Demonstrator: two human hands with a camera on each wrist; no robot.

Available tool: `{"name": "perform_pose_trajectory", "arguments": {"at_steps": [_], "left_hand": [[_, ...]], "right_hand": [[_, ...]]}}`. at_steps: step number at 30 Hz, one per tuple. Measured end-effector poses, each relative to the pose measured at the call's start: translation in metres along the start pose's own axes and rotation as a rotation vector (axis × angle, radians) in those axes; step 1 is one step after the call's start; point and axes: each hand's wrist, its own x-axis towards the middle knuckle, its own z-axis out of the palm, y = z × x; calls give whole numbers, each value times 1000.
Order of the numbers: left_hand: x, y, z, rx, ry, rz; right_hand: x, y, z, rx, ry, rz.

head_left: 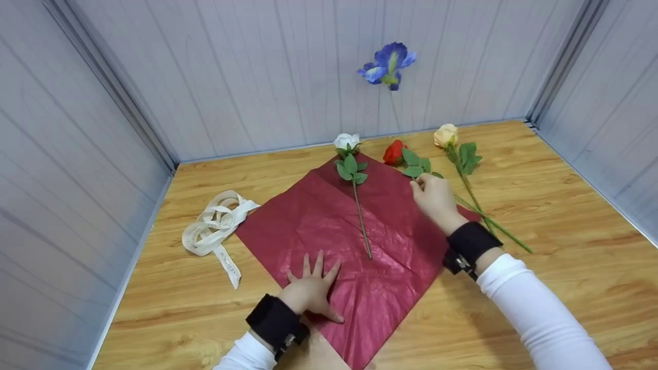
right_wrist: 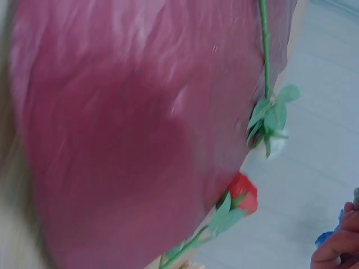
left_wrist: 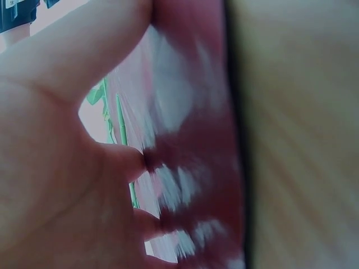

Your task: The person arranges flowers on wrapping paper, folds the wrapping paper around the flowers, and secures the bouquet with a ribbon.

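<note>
My right hand (head_left: 437,200) pinches the thin stem of a blue iris (head_left: 389,67), whose bloom stands up against the back wall. In the right wrist view, curled fingers (right_wrist: 339,246) show at the right edge with a bit of blue petal behind them. With fingers spread, my left hand (head_left: 311,293) rests on the lower left edge of a dark red sheet of wrapping paper (head_left: 318,221). A white rose (head_left: 347,141) lies on that sheet, bloom toward the wall and stem pointing down the middle.
Right of the sheet lie a red rose (head_left: 394,152), partly behind my right hand, and a cream rose (head_left: 446,135), their stems crossing. A loosely coiled cream ribbon (head_left: 208,236) lies on the wooden table (head_left: 164,308) at left. Panel walls (head_left: 247,77) enclose the back and sides.
</note>
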Motion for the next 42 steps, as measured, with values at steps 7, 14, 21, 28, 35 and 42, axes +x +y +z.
{"name": "perform_pose_trajectory", "arguments": {"at_steps": [7, 14, 21, 28, 35, 42], "left_hand": [[0, 0, 1, -5, -3, 7], [2, 1, 1, -7, -5, 11], [2, 0, 2, -4, 7, 19], [3, 0, 2, 2, 7, 22], [1, -2, 1, 12, 11, 14], [1, -2, 1, -1, 12, 19]], "right_hand": [[-12, -22, 26, 34, -65, -53], [-26, -38, 48, 51, -145, -49], [-34, -43, 61, 21, -149, -63], [-39, -41, 69, -26, -183, -31], [-41, -42, 77, -60, -249, 4], [-42, -43, 84, -90, -312, 20]]}}
